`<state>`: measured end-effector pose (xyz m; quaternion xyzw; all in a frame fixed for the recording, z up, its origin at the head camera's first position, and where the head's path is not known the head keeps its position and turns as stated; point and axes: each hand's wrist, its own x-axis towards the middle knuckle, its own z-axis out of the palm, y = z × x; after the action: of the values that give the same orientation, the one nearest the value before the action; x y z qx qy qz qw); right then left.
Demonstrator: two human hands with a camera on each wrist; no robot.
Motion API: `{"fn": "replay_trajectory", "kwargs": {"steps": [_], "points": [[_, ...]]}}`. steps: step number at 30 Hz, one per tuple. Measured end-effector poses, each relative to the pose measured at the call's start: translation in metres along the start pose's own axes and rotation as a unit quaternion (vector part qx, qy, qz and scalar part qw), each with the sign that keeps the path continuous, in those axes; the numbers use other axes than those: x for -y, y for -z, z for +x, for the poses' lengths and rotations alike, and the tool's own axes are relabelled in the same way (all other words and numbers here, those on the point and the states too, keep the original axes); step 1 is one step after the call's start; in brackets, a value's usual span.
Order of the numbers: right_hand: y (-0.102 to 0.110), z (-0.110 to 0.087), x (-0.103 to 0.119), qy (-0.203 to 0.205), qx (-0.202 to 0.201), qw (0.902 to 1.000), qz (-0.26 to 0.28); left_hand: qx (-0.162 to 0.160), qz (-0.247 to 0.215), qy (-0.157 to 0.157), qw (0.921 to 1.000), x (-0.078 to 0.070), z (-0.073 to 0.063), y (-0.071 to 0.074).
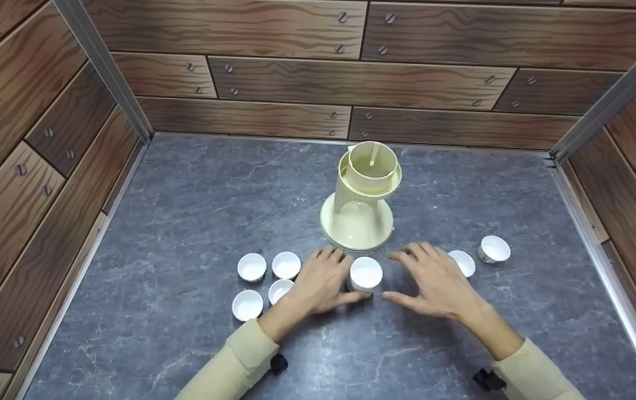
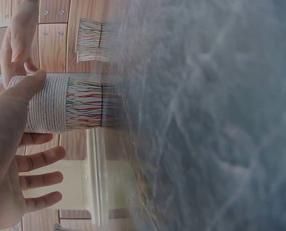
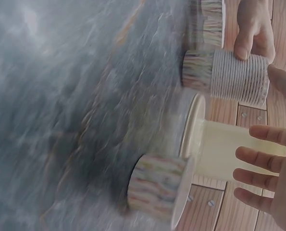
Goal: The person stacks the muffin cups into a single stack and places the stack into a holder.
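Head view: cup stack (image 1: 366, 273) upright between left hand (image 1: 319, 282), right hand (image 1: 437, 283).

- Looks like paper on the cup stack (image 2: 80, 105), closely ridged along the nested rims, matt and printed with streaks on the lower wall.
- Seems likewise papery on the loose cups (image 1: 252, 266), smooth and plain inside.
- Looks like smooth moulded plastic on the stand (image 1: 358, 225), glossy at the base.
- Shows stone-like veining and a soft sheen on the desk (image 1: 184, 194).
- Resembles printed wood grain on the wall panels (image 1: 284, 83).
- Looks like dull metal along the rails (image 1: 105, 72).
- Appears matt, like cloth, on the sleeves (image 1: 240, 355).
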<state>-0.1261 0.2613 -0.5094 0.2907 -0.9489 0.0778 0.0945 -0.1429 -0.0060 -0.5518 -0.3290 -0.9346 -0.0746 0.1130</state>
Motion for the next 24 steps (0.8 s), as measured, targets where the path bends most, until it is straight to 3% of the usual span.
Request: {"fn": "replay_trajectory", "kwargs": {"steps": [24], "points": [[-0.004, -0.034, -0.049, 0.054, -0.029, 0.9981, -0.006, -0.008, 0.000, 0.000, 1.0000, -0.001, -0.001, -0.001]]}}
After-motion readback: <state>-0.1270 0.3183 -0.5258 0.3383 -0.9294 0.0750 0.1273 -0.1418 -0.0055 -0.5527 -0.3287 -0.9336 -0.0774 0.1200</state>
